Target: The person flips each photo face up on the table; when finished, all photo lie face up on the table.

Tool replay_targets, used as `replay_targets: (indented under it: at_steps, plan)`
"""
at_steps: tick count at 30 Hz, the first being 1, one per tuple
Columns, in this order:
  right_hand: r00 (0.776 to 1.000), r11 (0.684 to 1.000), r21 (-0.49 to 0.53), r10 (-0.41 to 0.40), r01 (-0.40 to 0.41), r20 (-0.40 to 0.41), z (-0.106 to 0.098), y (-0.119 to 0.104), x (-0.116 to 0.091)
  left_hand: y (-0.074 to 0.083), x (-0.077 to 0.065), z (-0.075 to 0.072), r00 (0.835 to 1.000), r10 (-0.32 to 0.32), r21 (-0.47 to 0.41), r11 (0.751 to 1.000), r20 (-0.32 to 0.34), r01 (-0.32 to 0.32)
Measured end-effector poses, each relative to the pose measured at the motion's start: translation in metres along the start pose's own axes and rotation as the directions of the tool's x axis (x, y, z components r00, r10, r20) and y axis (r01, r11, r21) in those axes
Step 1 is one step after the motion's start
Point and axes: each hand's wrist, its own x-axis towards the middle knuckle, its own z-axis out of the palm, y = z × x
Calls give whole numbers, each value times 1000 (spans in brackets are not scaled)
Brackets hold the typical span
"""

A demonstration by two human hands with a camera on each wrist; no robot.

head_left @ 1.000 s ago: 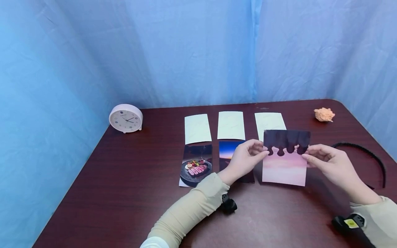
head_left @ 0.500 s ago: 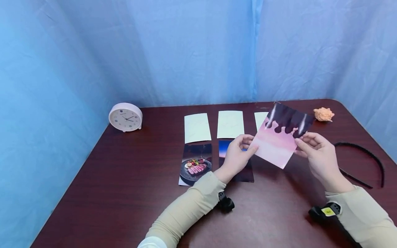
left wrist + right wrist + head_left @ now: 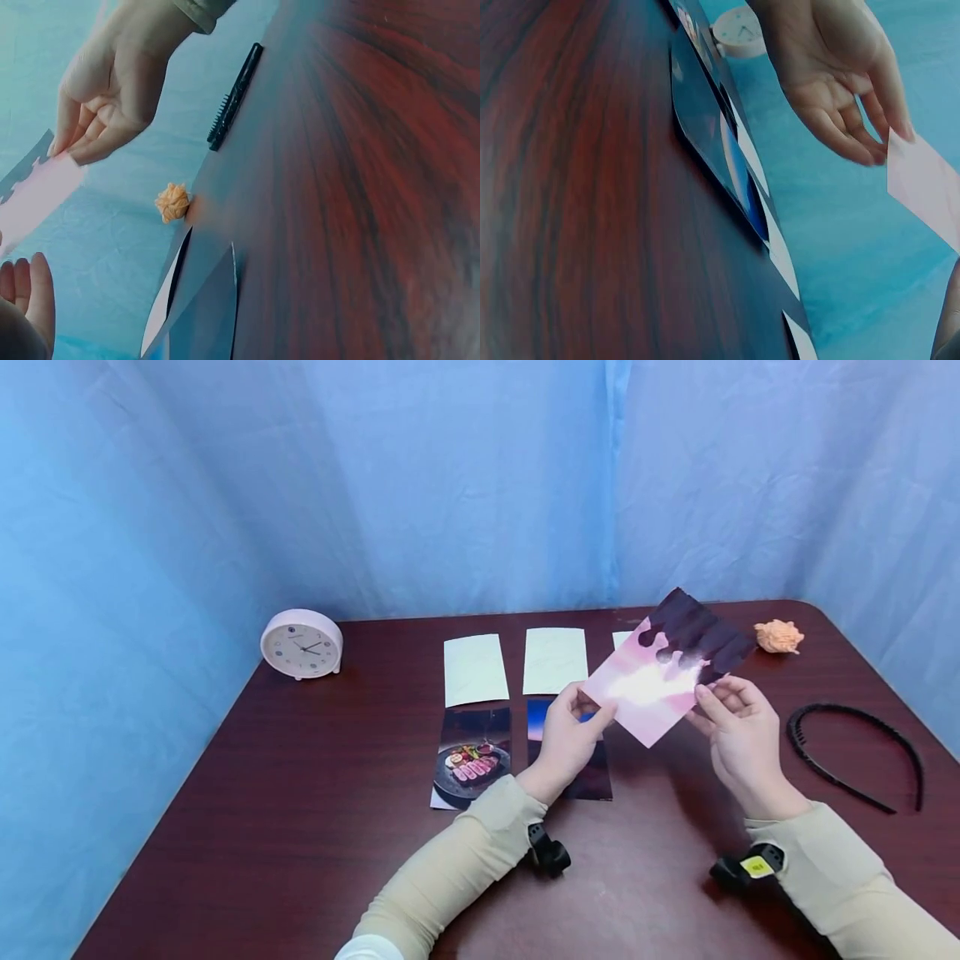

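A glossy photo print point(image 3: 637, 681), pink sky with a dark scalloped band, is held up tilted above the table, a bright glare across its middle. My left hand point(image 3: 566, 735) pinches its lower left corner between thumb and fingers. At the right edge my right hand point(image 3: 738, 739) pinches it, thumb in front. The left wrist view shows the right hand point(image 3: 116, 82) gripping the print's edge from the far side. Below my left hand lies a sunset photo point(image 3: 592, 772), partly hidden by that hand. Left of it is a photo of a plated steak point(image 3: 474, 756).
Two white cards point(image 3: 476, 670) and a partly covered third point(image 3: 621, 638) lie in a row at the back. A round white clock point(image 3: 302, 644) stands at the back left. On the right are a black headband point(image 3: 855, 710) and a peach-coloured crumpled ball point(image 3: 778, 636).
The photo print has risen and turned clockwise, from nearly upright to a diagonal tilt. My right hand has moved left with it, uncovering the headband; the left hand has shifted slightly left.
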Motion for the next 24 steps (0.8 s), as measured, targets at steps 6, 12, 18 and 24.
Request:
replay_targets:
  at_steps: [6,12,18,24]
  plan:
    - [1000,999,34,3,-3,-15,12,7,-2,0,-2,3,997,54,0,999,-51,-54]
    - [999,995,95,23,-20,-30,18,9,-3,0,-1,6,988,96,-120,987,-122,-111]
    - [999,995,94,41,-42,12,13,13,-5,3,-1,3,968,154,-132,974,-200,-182]
    - [998,997,74,26,-30,51,5,10,-4,5,0,-2,961,171,-96,976,-215,-195]
